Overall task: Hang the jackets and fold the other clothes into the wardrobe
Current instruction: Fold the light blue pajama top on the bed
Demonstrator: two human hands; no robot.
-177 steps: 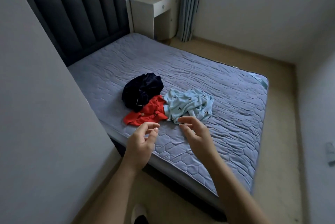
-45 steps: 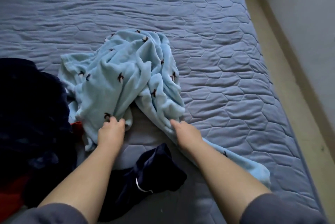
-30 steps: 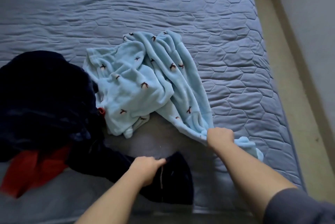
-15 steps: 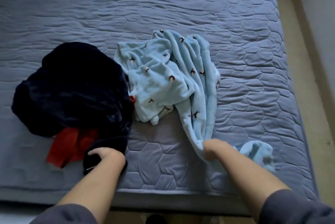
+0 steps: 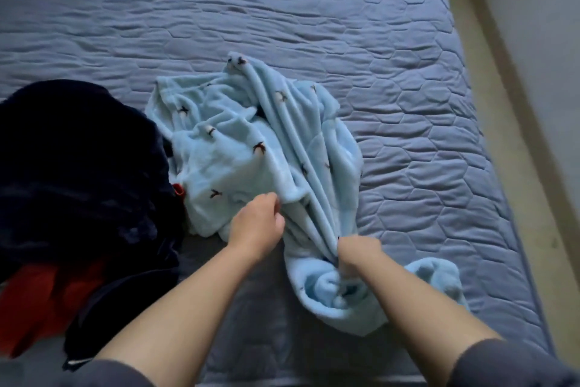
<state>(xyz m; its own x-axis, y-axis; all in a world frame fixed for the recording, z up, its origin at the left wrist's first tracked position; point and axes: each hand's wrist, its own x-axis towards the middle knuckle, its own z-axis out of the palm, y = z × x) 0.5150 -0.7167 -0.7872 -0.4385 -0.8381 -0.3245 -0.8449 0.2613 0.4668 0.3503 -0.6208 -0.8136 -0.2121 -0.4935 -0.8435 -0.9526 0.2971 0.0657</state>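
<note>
From the head view, our left hand curls its fingers round a fold of the pale blue fleece, which lies crumpled on the mattress just beyond both hands; our right hand clenches a bunched end; we judge it light, soft and limp, best taken at a hem or the shoulders; its pleats run lengthwise away from the right hand; a dark garment lies left of the left hand.

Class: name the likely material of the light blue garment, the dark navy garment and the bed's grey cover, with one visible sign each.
The light blue garment looks like plush fleece: matt, fuzzy nap, thick soft folds. The dark navy garment seems velvety or fleecy, faintly sheened; too dark to be sure. The grey cover looks like smooth quilted textile: stitched hexagons puff up.
</note>
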